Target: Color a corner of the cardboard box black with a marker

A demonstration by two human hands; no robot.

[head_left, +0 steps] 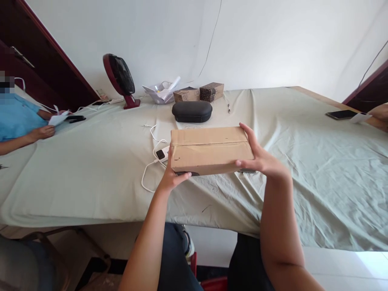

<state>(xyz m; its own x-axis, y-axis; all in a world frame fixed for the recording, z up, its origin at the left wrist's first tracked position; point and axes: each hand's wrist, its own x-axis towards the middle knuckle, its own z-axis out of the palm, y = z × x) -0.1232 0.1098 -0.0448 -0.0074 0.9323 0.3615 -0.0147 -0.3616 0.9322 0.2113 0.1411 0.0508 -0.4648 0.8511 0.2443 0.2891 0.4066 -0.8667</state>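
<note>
A long brown cardboard box [210, 151] is held between my two hands over the near part of the table, its taped seam facing up. My left hand [173, 178] grips its left end, with the thumb along the lower front edge. My right hand [257, 155] clasps the right end, thumb on the front and fingers at the far corner. Behind the box lies a black zip case [192, 111]. Left of it, a white cable [144, 178] runs to a white power strip [163, 153], partly hidden by the box. A dark flat object [247, 171] shows below the box's right end.
A grey-green cloth [91, 182] covers the table. Toward the wall stand a red fan [121, 79], a plastic basket [160, 95] and two patterned boxes [212, 92]. A person in blue [18, 117] holds paper at left. A phone [341, 114] lies near another hand [380, 115] at right.
</note>
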